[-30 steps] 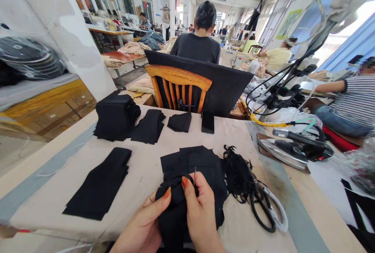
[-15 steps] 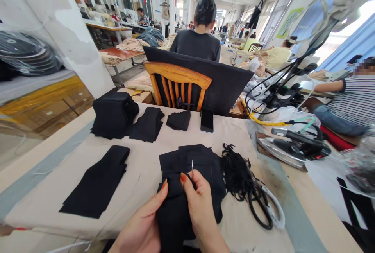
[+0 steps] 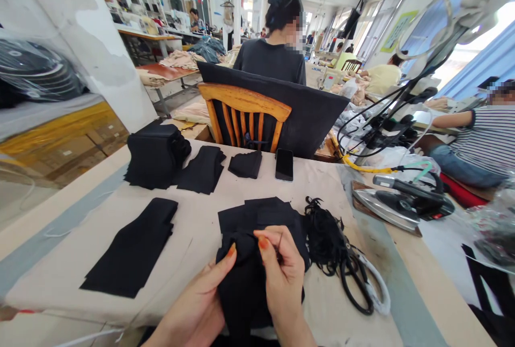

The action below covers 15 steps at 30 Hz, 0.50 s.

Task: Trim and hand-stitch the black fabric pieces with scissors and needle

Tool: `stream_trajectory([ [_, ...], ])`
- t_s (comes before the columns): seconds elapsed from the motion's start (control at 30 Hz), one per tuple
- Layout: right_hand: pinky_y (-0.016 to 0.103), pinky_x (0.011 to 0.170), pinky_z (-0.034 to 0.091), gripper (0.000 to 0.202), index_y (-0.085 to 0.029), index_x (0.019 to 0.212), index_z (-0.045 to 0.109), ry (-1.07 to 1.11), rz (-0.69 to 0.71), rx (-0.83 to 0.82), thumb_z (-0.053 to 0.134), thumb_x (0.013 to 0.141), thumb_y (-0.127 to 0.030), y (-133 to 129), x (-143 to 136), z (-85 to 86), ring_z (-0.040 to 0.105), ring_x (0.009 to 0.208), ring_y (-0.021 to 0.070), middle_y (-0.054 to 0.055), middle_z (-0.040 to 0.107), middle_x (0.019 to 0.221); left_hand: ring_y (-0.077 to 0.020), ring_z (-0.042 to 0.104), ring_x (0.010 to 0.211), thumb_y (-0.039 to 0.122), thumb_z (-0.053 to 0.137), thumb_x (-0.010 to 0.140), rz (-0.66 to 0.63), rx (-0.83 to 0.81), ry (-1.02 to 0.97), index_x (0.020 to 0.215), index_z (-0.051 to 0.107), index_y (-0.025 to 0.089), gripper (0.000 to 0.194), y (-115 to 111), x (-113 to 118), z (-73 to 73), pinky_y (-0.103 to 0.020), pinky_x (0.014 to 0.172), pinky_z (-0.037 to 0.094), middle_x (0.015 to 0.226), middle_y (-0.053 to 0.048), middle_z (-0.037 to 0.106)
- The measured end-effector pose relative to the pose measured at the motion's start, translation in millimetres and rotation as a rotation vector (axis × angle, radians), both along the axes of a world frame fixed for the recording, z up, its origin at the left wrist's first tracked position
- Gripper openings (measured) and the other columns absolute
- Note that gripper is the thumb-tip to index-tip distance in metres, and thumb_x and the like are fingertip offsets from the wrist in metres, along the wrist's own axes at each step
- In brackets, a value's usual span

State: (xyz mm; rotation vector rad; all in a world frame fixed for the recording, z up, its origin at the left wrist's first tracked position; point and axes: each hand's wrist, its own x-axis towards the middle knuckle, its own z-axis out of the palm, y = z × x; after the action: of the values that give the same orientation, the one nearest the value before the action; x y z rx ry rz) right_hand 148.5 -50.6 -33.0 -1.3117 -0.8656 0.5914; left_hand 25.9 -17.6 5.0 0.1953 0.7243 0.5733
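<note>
My left hand (image 3: 201, 296) is closed on a black fabric piece (image 3: 241, 282), with the thumb on top near its upper edge. My right hand (image 3: 284, 277) pinches at the same edge with thumb and forefinger, a short way to the right. Of the thin pointed metal tool seen in this hand before, little can be made out; the curled fingers cover that spot. Beneath and beyond the hands lie more black fabric pieces (image 3: 273, 212) in a loose pile. A tangle of black strips (image 3: 324, 237) and scissors (image 3: 356, 285) with one white-wrapped handle lie to the right.
Cut black pieces (image 3: 131, 250) lie at the left, with a tall stack (image 3: 151, 156) behind. A phone (image 3: 284, 164) rests near the far edge, before a wooden chair (image 3: 247, 103). At the right an iron (image 3: 396, 205) sits on its rest; hanging cables (image 3: 374, 127) and co-workers are beyond.
My right hand has turned and its fingertips have come to the fabric edge; the metal tip that pointed up no longer shows. The co-worker ahead has turned their head to the right.
</note>
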Motion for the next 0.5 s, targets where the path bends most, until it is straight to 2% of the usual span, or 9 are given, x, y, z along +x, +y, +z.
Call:
stream_trajectory([
  [0.1, 0.023, 0.061, 0.04, 0.013, -0.025, 0.095, 0.07, -0.133, 0.055, 0.065, 0.059, 0.089, -0.023, 0, 0, 6.2, 0.054, 0.077, 0.0135, 0.001, 0.058, 0.086, -0.0217, 0.072, 0.084, 0.023, 0.074, 0.078, 0.008, 0.038, 0.062, 0.093, 0.075, 0.019, 0.015, 0, 0, -5.1, -0.027, 0.077, 0.055, 0.087, -0.003, 0.078],
  [0.17, 0.023, 0.061, 0.04, 0.009, -0.024, 0.089, 0.07, -0.189, 0.041, 0.079, 0.061, 0.087, -0.021, 0, -1, 9.5, 0.053, 0.074, 0.0135, 0.0, 0.058, 0.079, -0.0196, 0.072, 0.078, 0.021, 0.077, 0.075, 0.016, 0.11, 0.113, 0.087, 0.076, 0.02, 0.012, 1, 0, -8.6, -0.024, 0.07, 0.055, 0.081, -0.001, 0.078],
  [0.3, 0.023, 0.06, 0.038, 0.019, -0.02, 0.072, 0.056, -0.213, -0.035, 0.051, 0.054, 0.091, -0.021, -1, 1, 12.0, 0.048, 0.066, 0.0118, -0.002, 0.051, 0.07, -0.0157, 0.071, 0.067, 0.02, 0.08, 0.072, 0.081, 0.26, 0.184, 0.087, 0.076, 0.021, 0.016, 9, -1, -12.0, -0.021, 0.065, 0.054, 0.073, 0.001, 0.077],
  [0.4, 0.022, 0.054, 0.034, 0.025, -0.02, 0.07, 0.049, -0.151, -0.043, -0.008, 0.049, 0.094, -0.028, -4, 2, 6.2, 0.04, 0.059, 0.0106, -0.004, 0.042, 0.066, -0.016, 0.071, 0.065, 0.022, 0.082, 0.069, 0.127, 0.222, 0.185, 0.086, 0.076, 0.02, 0.019, 14, -2, -10.4, -0.021, 0.063, 0.054, 0.072, 0.001, 0.077],
  [0.5, 0.021, 0.05, 0.032, 0.027, -0.021, 0.072, 0.047, -0.068, -0.007, -0.057, 0.044, 0.096, -0.033, -7, -3, -4.8, 0.036, 0.055, 0.0101, -0.006, 0.037, 0.062, -0.0178, 0.071, 0.07, 0.025, 0.083, 0.068, 0.137, 0.146, 0.164, 0.09, 0.075, 0.021, 0.024, 14, -2, -9.6, -0.022, 0.06, 0.053, 0.079, 0.0, 0.077],
])
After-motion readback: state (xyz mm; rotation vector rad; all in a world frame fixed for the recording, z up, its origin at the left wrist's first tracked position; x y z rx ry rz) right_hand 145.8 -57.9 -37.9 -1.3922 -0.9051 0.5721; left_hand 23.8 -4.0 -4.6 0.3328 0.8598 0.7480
